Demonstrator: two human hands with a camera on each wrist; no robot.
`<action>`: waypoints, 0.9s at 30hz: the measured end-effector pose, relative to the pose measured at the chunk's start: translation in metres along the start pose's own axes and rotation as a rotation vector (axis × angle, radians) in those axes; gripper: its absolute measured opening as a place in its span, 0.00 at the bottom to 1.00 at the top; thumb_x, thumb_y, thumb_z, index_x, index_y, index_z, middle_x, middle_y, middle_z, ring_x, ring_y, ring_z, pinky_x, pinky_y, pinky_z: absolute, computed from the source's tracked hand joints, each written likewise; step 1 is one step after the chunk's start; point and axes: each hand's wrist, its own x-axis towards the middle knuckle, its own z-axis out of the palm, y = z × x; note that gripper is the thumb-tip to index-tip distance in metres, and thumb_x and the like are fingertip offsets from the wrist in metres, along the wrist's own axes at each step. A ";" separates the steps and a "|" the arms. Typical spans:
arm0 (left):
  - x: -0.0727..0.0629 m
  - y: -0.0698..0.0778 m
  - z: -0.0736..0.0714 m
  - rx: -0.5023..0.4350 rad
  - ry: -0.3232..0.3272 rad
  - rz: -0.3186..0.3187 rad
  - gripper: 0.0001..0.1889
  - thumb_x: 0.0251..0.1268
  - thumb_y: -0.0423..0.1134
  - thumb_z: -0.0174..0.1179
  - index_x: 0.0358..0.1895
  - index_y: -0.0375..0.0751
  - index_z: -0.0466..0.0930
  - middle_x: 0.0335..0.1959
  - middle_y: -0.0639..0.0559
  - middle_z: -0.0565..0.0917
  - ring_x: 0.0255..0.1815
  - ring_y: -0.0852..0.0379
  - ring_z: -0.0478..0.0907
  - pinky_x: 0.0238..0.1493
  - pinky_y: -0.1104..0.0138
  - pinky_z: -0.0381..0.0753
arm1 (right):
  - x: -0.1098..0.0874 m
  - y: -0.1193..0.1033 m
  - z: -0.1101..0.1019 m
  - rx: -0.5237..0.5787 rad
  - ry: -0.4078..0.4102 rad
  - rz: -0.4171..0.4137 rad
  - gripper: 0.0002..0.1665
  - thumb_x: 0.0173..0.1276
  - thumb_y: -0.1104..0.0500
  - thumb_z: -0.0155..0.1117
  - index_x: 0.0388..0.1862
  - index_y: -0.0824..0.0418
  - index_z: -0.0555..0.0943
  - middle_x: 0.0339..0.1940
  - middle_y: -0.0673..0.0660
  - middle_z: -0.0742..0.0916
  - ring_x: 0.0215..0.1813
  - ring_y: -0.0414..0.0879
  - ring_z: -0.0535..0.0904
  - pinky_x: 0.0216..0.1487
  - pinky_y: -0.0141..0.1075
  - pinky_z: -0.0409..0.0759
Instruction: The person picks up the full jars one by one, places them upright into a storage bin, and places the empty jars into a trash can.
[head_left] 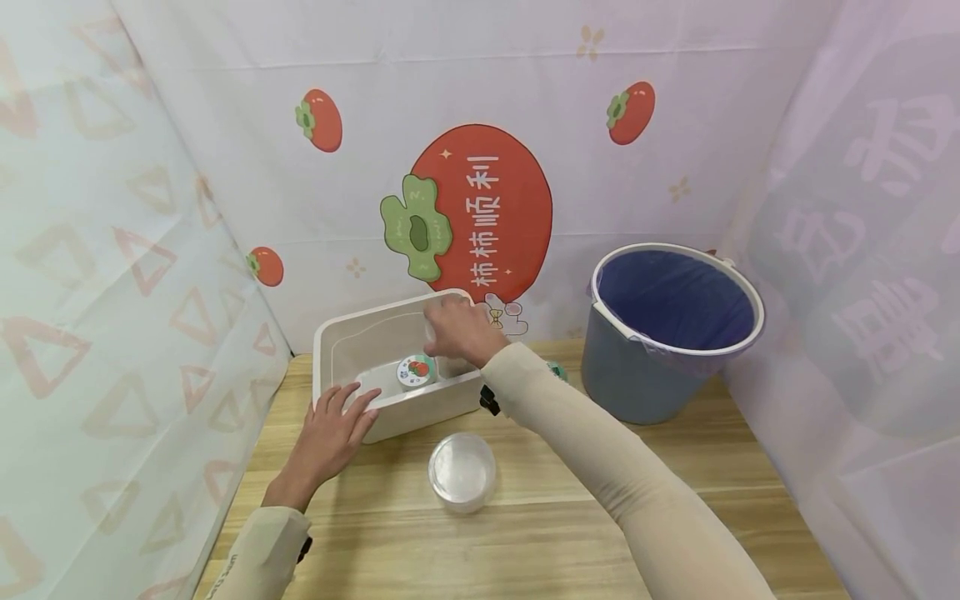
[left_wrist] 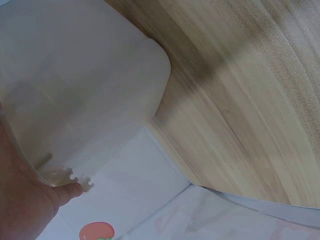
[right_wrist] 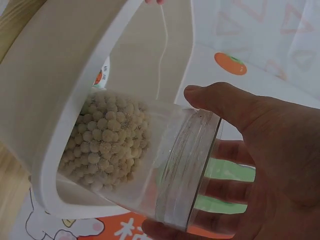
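My right hand (head_left: 463, 332) grips a clear plastic jar (right_wrist: 160, 150) around its wide end, over the right side of an off-white bin (head_left: 427, 417). Pale beige balls (right_wrist: 107, 137) fill the jar's far part, low inside the bin. Thumb and fingers stand on opposite sides of the jar's ringed end. At the bin's front left corner, my left hand (head_left: 330, 437) rests with its fingers laid over the rim. Between the hands, a round container (head_left: 416, 369) with a red-fruit label on top sits on the bin floor.
A round clear container (head_left: 462, 472) stands on the wooden table (head_left: 540, 542) before the bin. To the right is a blue-grey bucket (head_left: 637, 383) with a plastic liner. A small green object (head_left: 557, 369) shows behind my right forearm. Printed cloth walls (head_left: 487, 50) enclose the table's back and sides.
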 end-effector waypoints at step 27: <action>0.000 0.003 -0.001 -0.010 0.000 -0.008 0.23 0.90 0.50 0.50 0.79 0.52 0.76 0.80 0.35 0.72 0.81 0.28 0.61 0.76 0.22 0.58 | 0.014 0.006 0.036 0.005 -0.059 0.027 0.31 0.72 0.41 0.77 0.66 0.55 0.83 0.57 0.57 0.86 0.55 0.53 0.79 0.60 0.52 0.87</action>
